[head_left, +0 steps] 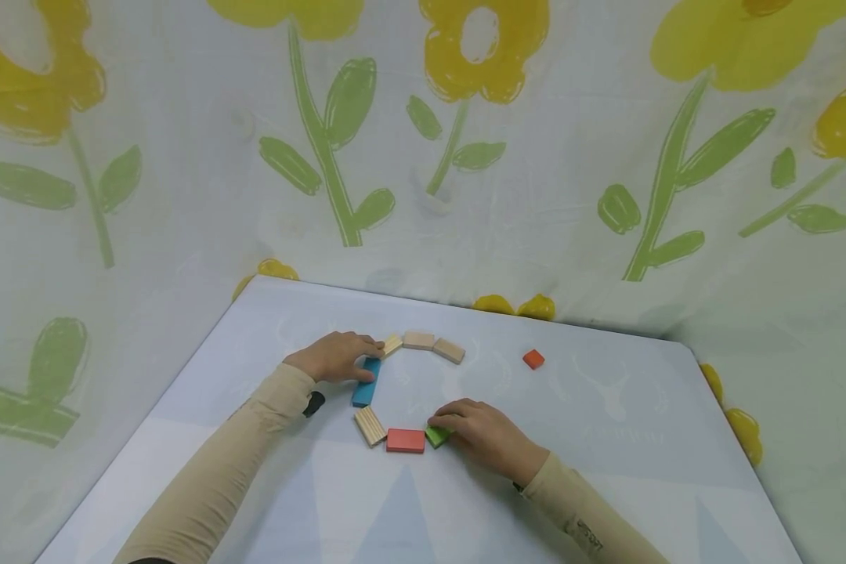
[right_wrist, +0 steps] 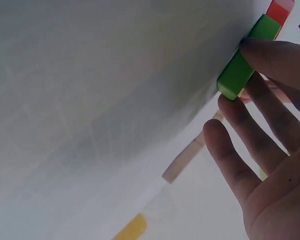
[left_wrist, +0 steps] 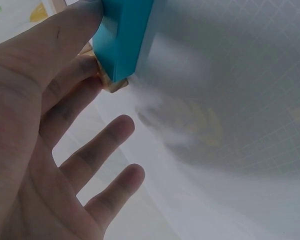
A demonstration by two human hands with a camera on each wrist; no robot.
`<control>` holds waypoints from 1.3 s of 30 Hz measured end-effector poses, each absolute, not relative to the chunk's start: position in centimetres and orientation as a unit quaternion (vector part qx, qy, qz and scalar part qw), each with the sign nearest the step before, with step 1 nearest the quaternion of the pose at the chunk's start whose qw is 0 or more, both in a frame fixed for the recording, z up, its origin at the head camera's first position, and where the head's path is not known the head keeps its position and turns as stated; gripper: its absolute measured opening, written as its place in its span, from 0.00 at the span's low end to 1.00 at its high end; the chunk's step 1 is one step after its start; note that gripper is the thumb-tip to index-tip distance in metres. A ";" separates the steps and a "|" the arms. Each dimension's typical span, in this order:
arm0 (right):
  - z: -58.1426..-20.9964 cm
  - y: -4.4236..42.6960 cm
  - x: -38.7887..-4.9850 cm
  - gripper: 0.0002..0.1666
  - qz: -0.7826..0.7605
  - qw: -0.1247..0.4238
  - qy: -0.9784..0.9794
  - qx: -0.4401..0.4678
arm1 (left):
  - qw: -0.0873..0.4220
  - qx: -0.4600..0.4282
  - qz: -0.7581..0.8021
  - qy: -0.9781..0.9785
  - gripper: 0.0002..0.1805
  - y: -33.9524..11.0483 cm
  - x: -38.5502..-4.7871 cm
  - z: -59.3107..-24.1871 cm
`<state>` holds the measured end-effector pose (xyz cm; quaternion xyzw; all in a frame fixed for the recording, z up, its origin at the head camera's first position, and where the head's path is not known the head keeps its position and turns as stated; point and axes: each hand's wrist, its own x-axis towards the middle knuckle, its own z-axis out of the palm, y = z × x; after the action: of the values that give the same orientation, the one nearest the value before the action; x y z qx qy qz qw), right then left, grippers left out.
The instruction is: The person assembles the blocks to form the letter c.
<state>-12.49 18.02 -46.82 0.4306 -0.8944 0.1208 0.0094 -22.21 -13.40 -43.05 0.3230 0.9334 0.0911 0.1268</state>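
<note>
My left hand [head_left: 334, 356] rests its thumb on a blue block [head_left: 366, 384]. Its index finger reaches past the block's far end to a light wooden block [head_left: 392, 345]. In the left wrist view, the thumb lies against the blue block [left_wrist: 122, 40], while the ring and little fingers stretch out free. A green block [head_left: 437, 436] is pinched by my right hand [head_left: 489, 439], thumb on one side and fingers on the other. One end of it meets a red block [head_left: 405, 440]. A striped wooden block [head_left: 370, 426] sits between the red and blue ones.
Two plain wooden blocks [head_left: 419, 340] [head_left: 449, 350] continue the curve at the back. An orange-red block [head_left: 533, 359] lies apart to the right on the pale table [head_left: 606, 501]. Flower-printed cloth [head_left: 536, 196] hangs behind and beside the table.
</note>
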 end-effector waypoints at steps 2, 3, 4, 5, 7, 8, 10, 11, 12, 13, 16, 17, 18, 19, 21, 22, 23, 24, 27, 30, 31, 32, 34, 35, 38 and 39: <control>-46.9 18.2 -12.4 0.25 0.125 0.015 -0.892 0.435 | 0.127 0.324 0.092 0.933 0.29 -13.4 -22.2 -43.1; -46.8 18.2 -12.4 0.25 0.128 0.017 -0.891 0.436 | 0.127 0.323 0.092 0.933 0.29 -13.4 -22.2 -43.1; -46.8 18.3 -12.4 0.26 0.130 0.018 -0.890 0.436 | 0.127 0.324 0.091 0.933 0.28 -13.4 -22.2 -43.2; -46.8 18.4 -12.3 0.27 0.131 0.018 -0.891 0.435 | 0.126 0.324 0.090 0.933 0.28 -13.5 -22.1 -43.2; -46.8 18.7 -12.3 0.29 0.130 0.016 -0.893 0.431 | 0.127 0.323 0.092 0.933 0.28 -13.5 -22.1 -43.2; -46.8 18.9 -12.3 0.29 0.130 0.014 -0.894 0.428 | 0.127 0.323 0.092 0.933 0.28 -13.5 -22.1 -43.2; -46.8 19.3 -12.2 0.30 0.131 0.016 -0.895 0.426 | 0.126 0.324 0.093 0.933 0.28 -13.6 -22.0 -43.1; -46.8 19.5 -12.2 0.31 0.133 0.019 -0.895 0.424 | 0.126 0.324 0.093 0.933 0.28 -13.6 -22.1 -43.1; -46.8 19.7 -12.2 0.31 0.136 0.024 -0.896 0.423 | 0.126 0.324 0.094 0.933 0.29 -13.6 -22.1 -43.1; -46.8 19.9 -12.2 0.31 0.139 0.030 -0.895 0.423 | 0.125 0.324 0.094 0.933 0.29 -13.6 -22.1 -43.1; -46.9 20.4 -12.4 0.31 0.145 0.059 -0.892 0.424 | 0.126 0.322 0.095 0.933 0.29 -13.6 -22.1 -43.2; -46.9 20.6 -12.4 0.31 0.146 0.070 -0.892 0.423 | 0.127 0.322 0.095 0.933 0.29 -13.6 -22.1 -43.2; -46.9 20.8 -12.5 0.31 0.147 0.082 -0.892 0.420 | 0.126 0.322 0.096 0.933 0.29 -13.6 -22.1 -43.2; -46.9 20.9 -12.6 0.31 0.147 0.093 -0.892 0.417 | 0.127 0.322 0.097 0.933 0.29 -13.6 -22.1 -43.2; -46.8 21.2 -12.7 0.31 0.145 0.112 -0.896 0.405 | 0.127 0.322 0.100 0.933 0.29 -13.6 -22.2 -43.2; -46.8 21.3 -12.8 0.31 0.146 0.120 -0.897 0.399 | 0.127 0.322 0.100 0.933 0.29 -13.7 -22.2 -43.3; -46.7 21.4 -12.8 0.31 0.147 0.126 -0.899 0.392 | 0.126 0.322 0.099 0.933 0.28 -13.7 -22.2 -43.3; -46.6 21.5 -12.9 0.32 0.148 0.132 -0.902 0.384 | 0.125 0.323 0.099 0.933 0.28 -13.7 -22.2 -43.4; -46.3 21.9 -13.1 0.32 0.157 0.148 -0.904 0.370 | 0.126 0.322 0.100 0.933 0.29 -13.7 -22.3 -43.4; -46.1 22.4 -13.3 0.32 0.168 0.169 -0.901 0.363 | 0.127 0.321 0.101 0.933 0.29 -13.7 -22.3 -43.5; -46.1 22.6 -13.4 0.32 0.171 0.178 -0.899 0.361 | 0.127 0.321 0.100 0.933 0.29 -13.7 -22.3 -43.5; -46.1 22.8 -13.5 0.32 0.174 0.186 -0.897 0.360 | 0.128 0.321 0.100 0.933 0.28 -13.7 -22.3 -43.5; -46.0 23.2 -13.7 0.32 0.179 0.196 -0.896 0.356 | 0.128 0.321 0.099 0.933 0.28 -13.7 -22.4 -43.5; -46.0 23.4 -13.9 0.32 0.179 0.200 -0.896 0.353 | 0.129 0.320 0.099 0.933 0.28 -13.7 -22.4 -43.5; -45.8 24.1 -14.2 0.32 0.178 0.208 -0.900 0.338 | 0.130 0.320 0.100 0.933 0.28 -13.7 -22.3 -43.4; -45.7 24.3 -14.3 0.31 0.178 0.210 -0.902 0.332 | 0.130 0.320 0.101 0.933 0.28 -13.6 -22.3 -43.4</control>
<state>-14.32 24.30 -45.73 0.3316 -0.9024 0.1777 0.2101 -22.33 -13.64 -43.37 0.3195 0.9332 0.1011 0.1301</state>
